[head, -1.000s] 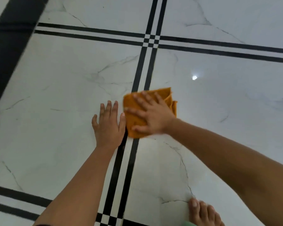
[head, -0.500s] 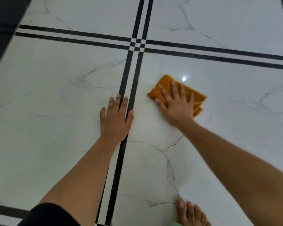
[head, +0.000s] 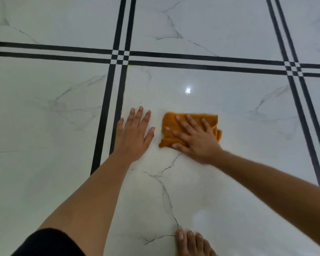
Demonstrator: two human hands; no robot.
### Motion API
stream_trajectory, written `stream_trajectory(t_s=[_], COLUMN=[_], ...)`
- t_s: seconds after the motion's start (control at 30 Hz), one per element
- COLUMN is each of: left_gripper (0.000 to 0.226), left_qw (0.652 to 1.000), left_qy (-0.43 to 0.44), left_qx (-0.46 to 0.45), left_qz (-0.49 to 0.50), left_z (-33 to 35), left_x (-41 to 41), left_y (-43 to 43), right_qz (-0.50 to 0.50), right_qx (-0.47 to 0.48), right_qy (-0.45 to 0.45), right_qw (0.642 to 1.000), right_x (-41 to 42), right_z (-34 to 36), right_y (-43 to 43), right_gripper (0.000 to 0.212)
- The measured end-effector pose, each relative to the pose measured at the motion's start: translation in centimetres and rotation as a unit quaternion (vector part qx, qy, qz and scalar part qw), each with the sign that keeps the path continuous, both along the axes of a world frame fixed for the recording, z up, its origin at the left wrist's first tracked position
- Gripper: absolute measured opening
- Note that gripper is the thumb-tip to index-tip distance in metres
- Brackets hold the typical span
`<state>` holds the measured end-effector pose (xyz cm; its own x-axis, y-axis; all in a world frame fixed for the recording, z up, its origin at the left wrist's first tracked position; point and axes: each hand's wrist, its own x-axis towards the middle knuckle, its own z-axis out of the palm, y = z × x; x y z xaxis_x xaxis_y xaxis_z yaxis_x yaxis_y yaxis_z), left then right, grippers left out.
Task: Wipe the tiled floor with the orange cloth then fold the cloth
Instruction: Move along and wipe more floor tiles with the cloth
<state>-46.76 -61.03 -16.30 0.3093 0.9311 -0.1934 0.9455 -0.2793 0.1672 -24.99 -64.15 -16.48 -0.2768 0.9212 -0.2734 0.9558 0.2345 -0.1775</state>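
The floor lies open far of both hands and out to the right, with only flat black lines across it. The left hand lies flat just left of the cloth, a narrow strip of bare tile between them, so that side is blocked. Near the person, a bare foot stands on the tile, and the two forearms cross the space on the near side.

Left hand flat, palm down, fingers together & pointing fwd, thumb out to the right, arm straight. Right hand flat too, fingers spread, angled up-left, forearm coming in from lower right. Bare foot at bottom edge
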Motion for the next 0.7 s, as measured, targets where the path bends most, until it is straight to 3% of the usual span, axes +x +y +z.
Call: stream_trajectory(t_s=[0.03, 0.13, 0.17, 0.2, 0.3, 0.37, 0.47, 0.5, 0.53, 0.67, 0.7], left_gripper=[0.063, 0.06, 0.062, 0.065, 0.066, 0.062, 0.057, 0.058, 0.06, 0.065, 0.066], left_qw=[1.0, 1.0, 1.0, 1.0, 1.0, 1.0, 1.0, 0.999, 0.999, 1.0, 1.0], left_qy=[0.004, 0.009, 0.008, 0.004, -0.004, -0.006, -0.012, -0.015, -0.019, -0.015, -0.013], left_qx=[-0.001, -0.006, -0.007, -0.008, -0.001, -0.002, -0.011, -0.013, -0.014, -0.008, -0.01], left_qz=[-0.01, -0.014, -0.011, -0.009, -0.015, -0.02, -0.021, -0.025, -0.028, -0.025, -0.025], left_z=[0.0, 0.0, 0.1, 0.0, -0.2, -0.6, -0.6, -0.6, -0.6, -1.0, -1.1], left_x=[0.3, 1.0, 1.2, 1.4, 1.9, 2.3, 2.9, 3.2, 3.4, 4.1, 4.3], left_y=[0.1, 0.6, 0.8, 1.2, 1.9, 2.2, 2.5, 2.6, 2.6, 2.6, 2.4], right_qz=[-0.019, -0.238, -0.258, -0.237, -0.021, -0.008, -0.263, -0.303, -0.301, -0.058, -0.07], right_qx=[0.001, -0.02, -0.019, -0.015, -0.006, -0.005, 0.002, -0.002, -0.004, 0.032, 0.035], right_qy=[-0.006, 0.017, 0.016, 0.005, -0.009, -0.01, 0.021, 0.027, 0.021, 0.006, -0.001], right_qw=[1.0, 0.971, 0.966, 0.971, 1.0, 1.0, 0.964, 0.953, 0.954, 0.998, 0.997], right_x=[1.6, 4.3, 3.9, 3.3, 3.4, 5.6, 6.5, 5.7, 4.7, 4.9, 6.2], right_z=[0.1, -0.1, 0.0, 0.2, 0.1, 0.2, -0.2, -0.2, -0.1, -0.4, -0.4], right_y=[1.4, 5.3, 5.3, 4.6, 1.6, 3.1, 5.8, 5.4, 4.5, 1.0, 2.4], right_gripper=[0.059, 0.055, 0.055, 0.056, 0.064, 0.068, 0.056, 0.055, 0.054, 0.063, 0.065])
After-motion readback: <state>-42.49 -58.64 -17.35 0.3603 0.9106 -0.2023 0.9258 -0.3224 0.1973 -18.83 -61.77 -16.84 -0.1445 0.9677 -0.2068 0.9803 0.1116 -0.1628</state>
